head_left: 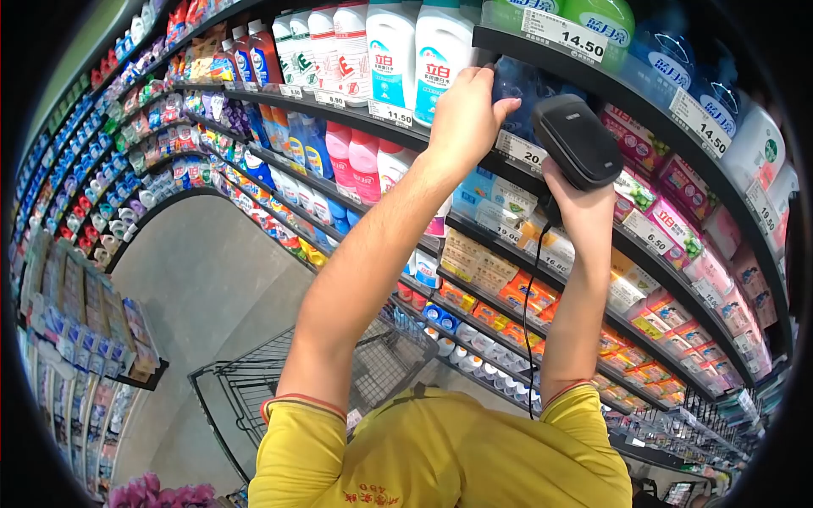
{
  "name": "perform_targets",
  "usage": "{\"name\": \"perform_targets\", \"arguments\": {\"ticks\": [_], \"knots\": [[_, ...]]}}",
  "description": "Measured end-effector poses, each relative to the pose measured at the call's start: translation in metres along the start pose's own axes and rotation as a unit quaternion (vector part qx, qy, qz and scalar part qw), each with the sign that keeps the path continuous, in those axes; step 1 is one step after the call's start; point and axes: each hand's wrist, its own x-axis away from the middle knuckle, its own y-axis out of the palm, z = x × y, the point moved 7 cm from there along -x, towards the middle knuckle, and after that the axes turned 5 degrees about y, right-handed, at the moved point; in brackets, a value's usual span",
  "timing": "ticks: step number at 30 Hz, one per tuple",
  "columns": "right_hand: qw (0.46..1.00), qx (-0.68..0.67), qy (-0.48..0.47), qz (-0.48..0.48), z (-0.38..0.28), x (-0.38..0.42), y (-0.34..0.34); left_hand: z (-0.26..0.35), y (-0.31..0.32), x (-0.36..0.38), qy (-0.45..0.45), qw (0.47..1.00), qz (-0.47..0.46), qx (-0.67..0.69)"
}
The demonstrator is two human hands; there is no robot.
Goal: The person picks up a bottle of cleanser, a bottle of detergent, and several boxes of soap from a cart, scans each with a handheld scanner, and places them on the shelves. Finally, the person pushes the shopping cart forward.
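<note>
My left hand [466,114] reaches up to the upper shelf. It lies against the right side of a white bottle [438,63] with a turquoise label, its thumb held apart from the fingers. Some of its fingertips are hard to make out. My right hand [584,203] is closed around the underside of a black handheld scanner [577,140], in front of the shelf with blue bottles. From that hand a thin black cable [529,296] hangs down to my waist. A second white bottle [389,55] of the same kind stands to the left. A price tag [520,151] sits between my hands.
Curving shelves [500,250] hold bottles, boxes and soap packs, with price tags along their edges. A wire shopping cart [246,385] stands on the grey floor [203,279] close in front of me. At the left is a low display [93,313] of packages.
</note>
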Motion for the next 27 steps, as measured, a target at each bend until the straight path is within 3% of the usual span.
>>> {"name": "perform_targets", "arguments": {"ticks": [5,8,11,13,14,15,17,18,20,21,23,25,27], "knots": [[1.0,0.001,-0.02,-0.002,0.001,-0.004,0.004,0.01,0.019,0.0,-0.019,0.995,-0.094,-0.037],[0.996,0.008,-0.088,0.026,-0.002,0.01,-0.002,0.022,0.022,0.008,0.029,0.993,-0.097,-0.068],[0.996,-0.054,-0.062,-0.022,0.017,0.041,-0.01,0.034,0.018,0.007,0.092,0.988,-0.081,-0.089],[0.994,-0.05,-0.093,-0.027,-0.005,0.063,-0.006,0.038,0.02,0.0,0.112,0.988,-0.072,-0.073],[0.986,0.058,-0.134,-0.077,-0.01,0.07,-0.003,0.041,0.024,-0.004,0.146,0.983,-0.07,-0.08],[0.988,-0.017,-0.128,-0.09,-0.008,0.076,0.002,0.047,0.026,-0.007,0.18,0.977,-0.068,-0.087],[0.976,-0.121,0.003,-0.182,0.034,0.097,0.016,0.055,0.026,-0.013,0.154,0.984,-0.049,-0.073],[0.976,-0.123,0.006,-0.182,0.035,0.101,0.015,0.057,0.03,-0.019,0.146,0.984,-0.057,-0.083],[0.953,0.049,-0.055,-0.293,0.03,0.118,0.03,0.063,0.035,-0.022,0.14,0.984,-0.043,-0.098],[0.954,0.048,-0.052,-0.293,0.03,0.124,0.032,0.067,0.036,-0.024,0.14,0.984,-0.046,-0.097],[0.946,-0.215,0.079,-0.231,0.046,0.132,0.03,0.073,0.034,-0.028,0.128,0.983,-0.024,-0.126],[0.949,-0.221,0.063,-0.218,0.056,0.135,0.025,0.081,0.035,-0.039,0.132,0.98,-0.048,-0.14],[0.948,-0.121,0.082,-0.282,0.07,0.142,0.025,0.067,0.057,-0.043,-0.028,0.963,-0.248,-0.102]]}}
